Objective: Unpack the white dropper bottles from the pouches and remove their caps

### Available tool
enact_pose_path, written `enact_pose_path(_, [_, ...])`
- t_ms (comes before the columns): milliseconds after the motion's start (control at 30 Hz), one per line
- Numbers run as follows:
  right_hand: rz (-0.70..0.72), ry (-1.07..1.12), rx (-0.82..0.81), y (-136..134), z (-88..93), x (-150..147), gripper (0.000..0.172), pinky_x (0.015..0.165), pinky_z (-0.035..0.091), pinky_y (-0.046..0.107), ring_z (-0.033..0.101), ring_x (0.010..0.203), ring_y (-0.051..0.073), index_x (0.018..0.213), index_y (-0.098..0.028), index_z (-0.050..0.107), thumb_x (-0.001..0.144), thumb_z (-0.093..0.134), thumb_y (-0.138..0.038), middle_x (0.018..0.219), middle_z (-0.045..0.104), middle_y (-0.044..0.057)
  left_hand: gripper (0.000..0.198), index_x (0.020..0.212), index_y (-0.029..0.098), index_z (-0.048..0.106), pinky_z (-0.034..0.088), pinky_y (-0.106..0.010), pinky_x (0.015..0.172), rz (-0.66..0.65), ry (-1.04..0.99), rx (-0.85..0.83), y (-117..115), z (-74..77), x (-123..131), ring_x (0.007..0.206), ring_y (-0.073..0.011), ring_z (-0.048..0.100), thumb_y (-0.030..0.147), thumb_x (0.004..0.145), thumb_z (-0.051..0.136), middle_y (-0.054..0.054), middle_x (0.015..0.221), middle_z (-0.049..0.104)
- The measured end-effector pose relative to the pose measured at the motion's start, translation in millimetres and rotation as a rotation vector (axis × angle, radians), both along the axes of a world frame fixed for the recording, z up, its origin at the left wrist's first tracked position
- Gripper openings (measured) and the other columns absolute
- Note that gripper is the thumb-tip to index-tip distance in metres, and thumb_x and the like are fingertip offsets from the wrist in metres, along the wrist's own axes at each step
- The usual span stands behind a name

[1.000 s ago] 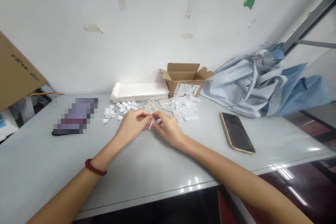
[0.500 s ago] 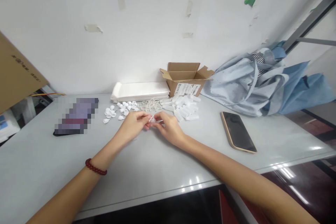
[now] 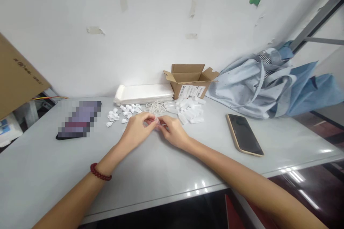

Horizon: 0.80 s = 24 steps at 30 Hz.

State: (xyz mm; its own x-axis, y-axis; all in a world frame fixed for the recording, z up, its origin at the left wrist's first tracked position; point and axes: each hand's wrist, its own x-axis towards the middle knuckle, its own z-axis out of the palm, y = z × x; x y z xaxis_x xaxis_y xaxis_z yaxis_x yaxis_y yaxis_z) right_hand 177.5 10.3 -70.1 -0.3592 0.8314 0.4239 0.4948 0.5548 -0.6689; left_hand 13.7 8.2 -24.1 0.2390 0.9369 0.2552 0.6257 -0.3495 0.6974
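My left hand [image 3: 137,127] and my right hand [image 3: 173,130] meet over the middle of the grey table, fingertips pinched together around something small and pale that the fingers mostly hide. Just behind them lies a tangle of whitish string [image 3: 155,107]. White caps [image 3: 130,108] are scattered behind and to the left of my left hand. Translucent plastic bottles [image 3: 189,111] form a heap behind my right hand.
A stack of white sheets [image 3: 145,92] and an open cardboard box [image 3: 188,80] stand against the wall. One phone [image 3: 245,134] lies at right, a blurred-out device [image 3: 80,118] at left. Blue-grey fabric bags [image 3: 249,86] fill the back right corner.
My left hand has shifted slightly right, its fingertips now closer to those of my right hand. The pale strip that showed between the fingers is now mostly covered.
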Motion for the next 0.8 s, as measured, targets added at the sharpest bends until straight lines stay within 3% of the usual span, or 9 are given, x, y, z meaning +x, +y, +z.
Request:
enact_pose_path(167, [-0.039, 0.021, 0.067, -2, -4.7, -2, 0.023, 0.074, 0.051, 0.032, 0.064, 0.087, 0.02, 0.108, -0.013, 0.054, 0.085, 0.054, -0.016, 0.098, 0.066, 0.013, 0.018, 0.082, 0.018, 0.069, 0.05, -0.029, 0.071, 0.011, -0.004, -0.031, -2, 1.7, 3, 0.077, -0.0186, 0.065, 0.032, 0.08, 0.058, -0.003, 0.083, 0.072])
enact_pose_path(300, [-0.085, 0.047, 0.08, -3, -5.9, -2, 0.017, 0.071, 0.051, 0.032, 0.064, 0.081, 0.019, 0.102, -0.015, 0.057, 0.087, 0.052, -0.02, 0.096, 0.067, 0.012, 0.019, 0.08, 0.018, 0.07, 0.05, -0.029, 0.071, -0.013, -0.002, -0.034, -4, 1.3, 4, 0.077, -0.0188, 0.065, 0.034, 0.08, 0.059, -0.003, 0.082, 0.072])
enact_pose_path(533, [-0.077, 0.127, -0.042, 0, -3.3, -1, 0.017, 0.072, 0.05, 0.029, 0.063, 0.08, 0.017, 0.101, -0.016, 0.061, 0.087, 0.055, -0.024, 0.09, 0.068, 0.007, 0.018, 0.086, 0.019, 0.071, 0.051, -0.03, 0.072, -0.047, 0.062, -0.009, 0, 0.2, -4, 0.078, -0.0185, 0.065, 0.031, 0.081, 0.058, -0.003, 0.089, 0.072])
enact_pose_path(800, [-0.045, 0.194, -0.247, 8, 0.2, 2, 0.024, 0.073, 0.046, 0.03, 0.057, 0.074, 0.015, 0.107, -0.015, 0.056, 0.086, 0.048, -0.022, 0.082, 0.062, 0.004, 0.02, 0.098, 0.015, 0.065, 0.051, -0.036, 0.075, -0.107, 0.234, 0.187, 1, 0.8, -8, 0.083, -0.0212, 0.064, 0.023, 0.084, 0.054, -0.007, 0.092, 0.067])
